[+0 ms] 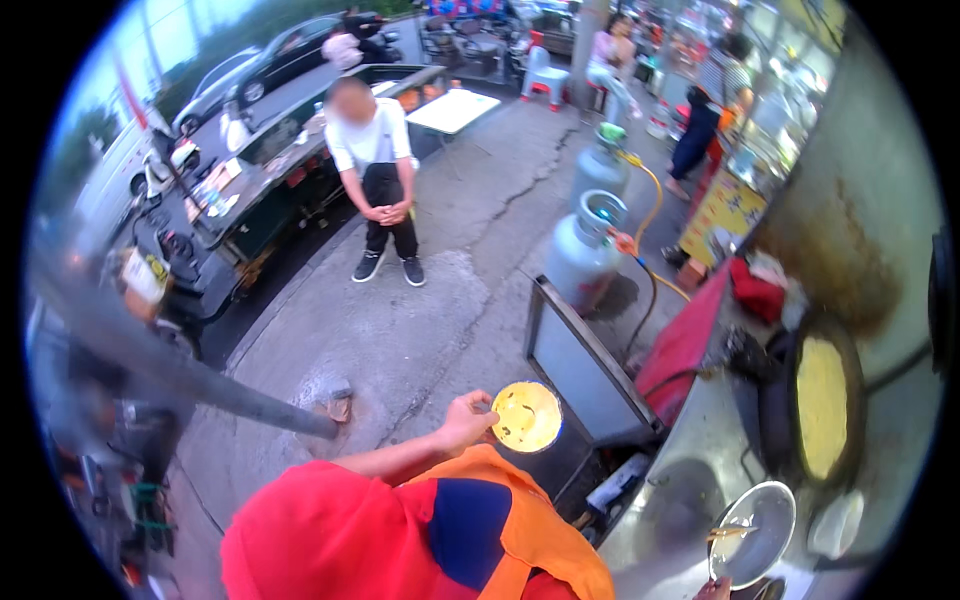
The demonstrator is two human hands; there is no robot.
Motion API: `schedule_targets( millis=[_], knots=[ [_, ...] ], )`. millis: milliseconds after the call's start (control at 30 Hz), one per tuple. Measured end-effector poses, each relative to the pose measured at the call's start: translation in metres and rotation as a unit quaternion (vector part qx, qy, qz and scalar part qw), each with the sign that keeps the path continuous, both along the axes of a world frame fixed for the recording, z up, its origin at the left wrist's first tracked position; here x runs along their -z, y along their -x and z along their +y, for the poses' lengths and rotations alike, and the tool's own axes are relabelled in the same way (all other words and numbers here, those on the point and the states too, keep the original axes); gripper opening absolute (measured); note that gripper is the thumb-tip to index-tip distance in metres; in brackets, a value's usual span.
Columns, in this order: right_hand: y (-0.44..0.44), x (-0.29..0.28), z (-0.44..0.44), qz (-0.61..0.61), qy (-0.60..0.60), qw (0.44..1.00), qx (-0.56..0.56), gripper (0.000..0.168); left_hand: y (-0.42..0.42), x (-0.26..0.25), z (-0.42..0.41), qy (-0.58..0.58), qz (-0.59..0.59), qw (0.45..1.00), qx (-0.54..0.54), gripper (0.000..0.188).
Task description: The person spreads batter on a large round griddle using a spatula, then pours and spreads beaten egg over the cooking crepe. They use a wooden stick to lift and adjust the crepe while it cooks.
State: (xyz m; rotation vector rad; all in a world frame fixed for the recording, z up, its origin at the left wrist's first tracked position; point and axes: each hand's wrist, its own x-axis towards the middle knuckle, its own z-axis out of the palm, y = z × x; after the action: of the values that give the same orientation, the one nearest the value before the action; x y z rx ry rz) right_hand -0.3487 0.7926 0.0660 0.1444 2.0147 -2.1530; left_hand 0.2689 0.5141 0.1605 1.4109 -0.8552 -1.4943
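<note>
My left hand (pixel 466 424) holds the rim of a small round bowl (pixel 527 417), yellow inside with dark flecks, out in front of my orange apron (pixel 551 525). At the lower right, my right hand (pixel 714 589) is at the rim of a larger light-coloured bowl (pixel 752 534); only its fingers show. Chopsticks (pixel 729 532) rest in that bowl, which is tilted. Behind it, a round black pan (pixel 855 420) holds a flat layer of yellow batter or egg (pixel 822 409).
Gas cylinders (pixel 583 255) with hoses stand ahead, near a metal-framed panel (pixel 581 367). A metal counter (pixel 637 559) lies to the right, with a white container (pixel 836 523). A person (pixel 371 142) sits ahead; a grey pole (pixel 247 390) slants at left.
</note>
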Motion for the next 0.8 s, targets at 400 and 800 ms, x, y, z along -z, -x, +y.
schedule_targets(
  millis=[400, 800],
  knots=[
    [-0.263, -0.105, -0.256, -0.037, 0.013, 0.913, -0.407, 0.010, -0.225, 0.019, -0.003, 0.007, 0.059, 0.980, -0.191, 0.026],
    [-0.723, -0.151, -0.479, -0.052, -0.070, 0.715, -0.694, 0.021, -0.495, 0.017, 0.027, 0.080, 0.025, 0.884, -0.459, 0.028]
  ],
)
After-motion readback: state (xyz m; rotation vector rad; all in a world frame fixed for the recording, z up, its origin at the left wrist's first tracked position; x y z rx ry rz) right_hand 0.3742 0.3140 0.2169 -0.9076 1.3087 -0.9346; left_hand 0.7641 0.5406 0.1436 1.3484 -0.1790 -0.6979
